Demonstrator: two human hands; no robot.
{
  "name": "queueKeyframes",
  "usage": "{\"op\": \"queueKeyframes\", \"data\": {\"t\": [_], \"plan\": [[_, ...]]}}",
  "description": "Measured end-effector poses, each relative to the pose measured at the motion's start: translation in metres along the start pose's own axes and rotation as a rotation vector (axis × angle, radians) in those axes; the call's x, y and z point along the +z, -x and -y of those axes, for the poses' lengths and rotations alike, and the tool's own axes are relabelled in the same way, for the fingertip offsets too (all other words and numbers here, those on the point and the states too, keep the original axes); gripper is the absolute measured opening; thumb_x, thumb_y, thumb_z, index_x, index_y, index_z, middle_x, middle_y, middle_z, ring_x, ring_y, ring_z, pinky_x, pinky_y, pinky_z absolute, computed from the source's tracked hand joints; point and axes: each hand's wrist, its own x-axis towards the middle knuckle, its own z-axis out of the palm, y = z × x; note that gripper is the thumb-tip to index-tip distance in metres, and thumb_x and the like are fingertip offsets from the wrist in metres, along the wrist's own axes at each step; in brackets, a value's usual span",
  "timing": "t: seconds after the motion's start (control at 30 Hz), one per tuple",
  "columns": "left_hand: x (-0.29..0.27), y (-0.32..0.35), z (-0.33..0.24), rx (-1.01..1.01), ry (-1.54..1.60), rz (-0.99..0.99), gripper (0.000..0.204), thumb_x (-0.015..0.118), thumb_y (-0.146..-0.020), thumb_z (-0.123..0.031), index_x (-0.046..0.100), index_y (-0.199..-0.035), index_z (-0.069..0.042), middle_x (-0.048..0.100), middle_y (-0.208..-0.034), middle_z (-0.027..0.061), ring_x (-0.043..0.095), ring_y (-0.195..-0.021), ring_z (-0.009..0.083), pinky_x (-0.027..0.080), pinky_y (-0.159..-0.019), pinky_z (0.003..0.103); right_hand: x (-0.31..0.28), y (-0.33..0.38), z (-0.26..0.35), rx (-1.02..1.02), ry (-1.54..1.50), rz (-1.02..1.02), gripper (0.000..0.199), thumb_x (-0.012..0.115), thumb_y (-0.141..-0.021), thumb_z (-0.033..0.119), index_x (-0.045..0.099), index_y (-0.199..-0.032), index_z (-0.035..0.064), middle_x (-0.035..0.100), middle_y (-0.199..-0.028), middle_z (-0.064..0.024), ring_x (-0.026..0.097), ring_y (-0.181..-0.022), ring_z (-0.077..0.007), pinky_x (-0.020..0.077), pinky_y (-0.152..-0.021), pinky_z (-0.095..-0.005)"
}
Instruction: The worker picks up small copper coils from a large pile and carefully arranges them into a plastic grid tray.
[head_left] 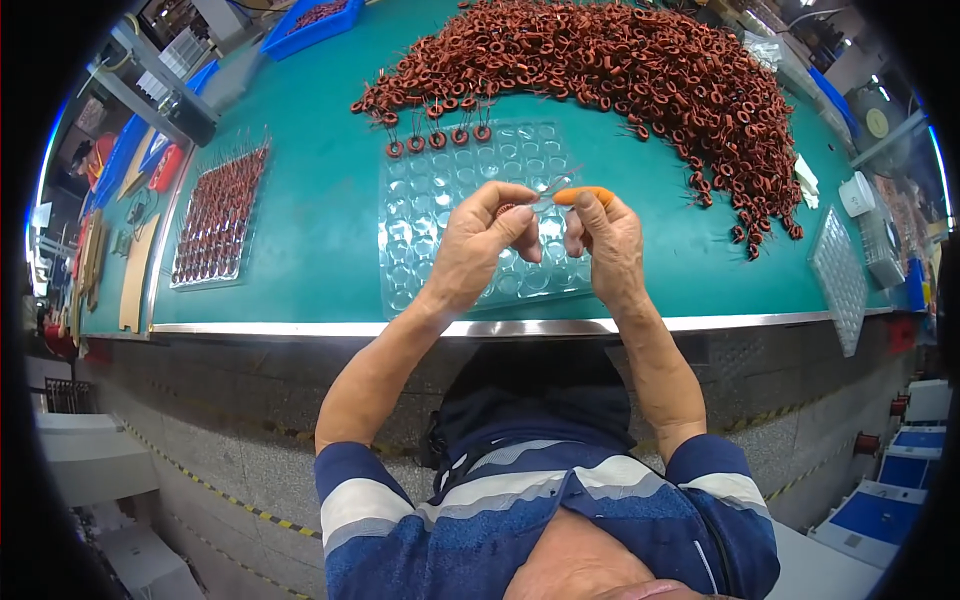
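Observation:
Above a clear plastic tray [410, 265] with round pockets, my two hands meet. My left hand [475, 238] is closed round a small red-brown toroidal coil [506, 211], mostly covered by the fingers. Thin wire leads [546, 190] stick out from it toward the right. My right hand [612, 240] is closed in a pinch at those leads; an orange finger cot [583, 195] covers its index finger. The exact grip on the wire is hard to make out. Several coils [437, 140] with upright leads sit in a row along the tray's far left edge.
A large heap of red-brown coils [600, 60] spreads across the far and right side of the green table [310, 220]. At the left stands a filled tray of coils [215, 220]. A blue bin [312, 25] lies far left, and another clear tray [840, 275] overhangs the right edge.

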Motion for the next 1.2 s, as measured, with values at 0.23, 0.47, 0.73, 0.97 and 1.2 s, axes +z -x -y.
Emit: {"op": "queueKeyframes", "data": {"t": [0.23,0.47,0.73,0.97,1.2], "plan": [[0.000,0.009,0.003,-0.049,0.104,0.010,0.026,0.046,-0.101,-0.023,0.046,-0.116,-0.001,0.056,-0.082,0.0073,0.058,-0.070,0.0162,0.049,-0.068,0.029,0.005,0.002,0.003,-0.004,-0.113,0.136,0.041,0.068,-0.089,0.034,0.062,-0.110,-0.0012,0.061,-0.076,-0.0039,0.054,-0.059,-0.0079,0.0425,-0.053,-0.0197],[0.005,0.015,0.002,0.007,0.208,-0.019,0.017,0.042,-0.103,-0.020,0.044,-0.107,-0.004,0.054,-0.078,0.0059,0.055,-0.063,0.0142,0.048,-0.059,0.027,0.027,0.010,0.005,-0.148,-0.016,-0.028,0.038,0.076,-0.083,0.015,0.058,-0.112,-0.0006,0.061,-0.085,-0.0042,0.056,-0.063,-0.0072,0.0444,-0.055,-0.0188],[0.000,0.025,0.000,-0.038,0.185,-0.086,0.017,0.043,-0.102,-0.021,0.046,-0.102,-0.003,0.055,-0.078,0.0058,0.055,-0.061,0.0129,0.046,-0.056,0.024,0.029,0.019,0.009,-0.622,0.642,0.009,0.037,0.077,-0.078,0.004,0.064,-0.113,0.0026,0.059,-0.073,-0.0004,0.056,-0.062,-0.0066,0.0470,-0.057,-0.0216],[0.003,0.031,0.003,-0.076,0.288,-0.064,0.018,0.043,-0.102,-0.020,0.045,-0.102,-0.003,0.052,-0.077,0.0054,0.053,-0.060,0.0135,0.046,-0.055,0.024,0.027,0.013,0.006,-0.784,0.785,-0.013,0.022,0.077,-0.078,0.006,0.066,-0.096,0.0022,0.064,-0.075,-0.0073,0.065,-0.064,-0.0170,0.0514,-0.057,-0.0269],[-0.001,0.033,0.013,0.016,0.163,-0.125,0.016,0.042,-0.102,-0.017,0.044,-0.102,-0.002,0.051,-0.075,0.0045,0.052,-0.060,0.0125,0.046,-0.055,0.025,0.034,0.017,0.001,-0.305,0.267,0.019,0.026,0.075,-0.082,0.009,0.064,-0.104,0.0014,0.066,-0.079,-0.0043,0.063,-0.067,-0.0097,0.0508,-0.060,-0.0230]]}}
